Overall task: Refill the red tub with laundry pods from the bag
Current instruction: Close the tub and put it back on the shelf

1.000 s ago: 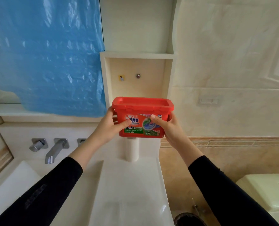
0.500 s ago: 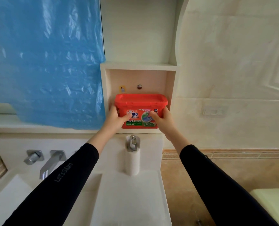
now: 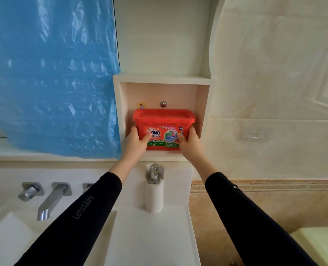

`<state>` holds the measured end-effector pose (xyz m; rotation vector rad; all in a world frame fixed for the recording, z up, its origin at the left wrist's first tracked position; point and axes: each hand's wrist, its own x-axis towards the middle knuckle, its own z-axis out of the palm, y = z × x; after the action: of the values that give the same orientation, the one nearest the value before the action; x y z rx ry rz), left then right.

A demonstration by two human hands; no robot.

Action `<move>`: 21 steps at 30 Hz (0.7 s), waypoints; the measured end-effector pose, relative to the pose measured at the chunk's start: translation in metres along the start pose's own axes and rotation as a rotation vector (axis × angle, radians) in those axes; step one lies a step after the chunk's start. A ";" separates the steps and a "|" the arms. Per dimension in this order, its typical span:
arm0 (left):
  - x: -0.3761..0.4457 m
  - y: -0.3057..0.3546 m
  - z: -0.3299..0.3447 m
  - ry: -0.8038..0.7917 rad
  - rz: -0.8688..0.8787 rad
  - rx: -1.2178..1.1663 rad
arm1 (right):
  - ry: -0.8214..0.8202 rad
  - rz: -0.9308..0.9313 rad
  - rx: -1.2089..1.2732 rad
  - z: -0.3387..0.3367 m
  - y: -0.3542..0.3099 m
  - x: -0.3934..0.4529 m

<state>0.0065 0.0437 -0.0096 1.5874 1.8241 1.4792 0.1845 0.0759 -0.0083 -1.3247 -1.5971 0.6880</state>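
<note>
A red tub (image 3: 163, 127) with its lid closed sits inside a small wall niche (image 3: 203, 120), held between two hands. The left hand (image 3: 134, 143) grips its left end, thumb pressed across the front label, the other fingers hidden behind the tub. The right hand (image 3: 190, 144) grips the right end the same way. Below the fingers stands a white pump bottle (image 3: 154, 194) on the bench (image 3: 151, 237). Left of the fingers hangs blue plastic sheeting (image 3: 50, 77).

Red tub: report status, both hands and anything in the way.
Left hand and right hand grip the red tub by its ends. Tub in the wall niche, lid shut. Nothing blocking; no bag in view.
</note>
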 end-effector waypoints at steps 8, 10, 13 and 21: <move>-0.016 0.002 0.003 0.017 -0.038 0.066 | -0.026 0.038 -0.002 -0.003 -0.004 -0.013; -0.028 0.001 0.006 0.020 -0.046 -0.001 | -0.005 0.034 -0.001 -0.002 -0.003 -0.022; -0.056 -0.003 0.008 0.066 0.035 -0.204 | 0.015 -0.019 0.038 -0.001 0.003 -0.042; -0.119 -0.020 -0.014 0.076 -0.002 -0.302 | 0.072 -0.188 0.089 -0.010 0.027 -0.111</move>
<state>0.0253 -0.0628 -0.0644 1.3996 1.5483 1.7391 0.2055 -0.0246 -0.0598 -1.1067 -1.5900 0.5832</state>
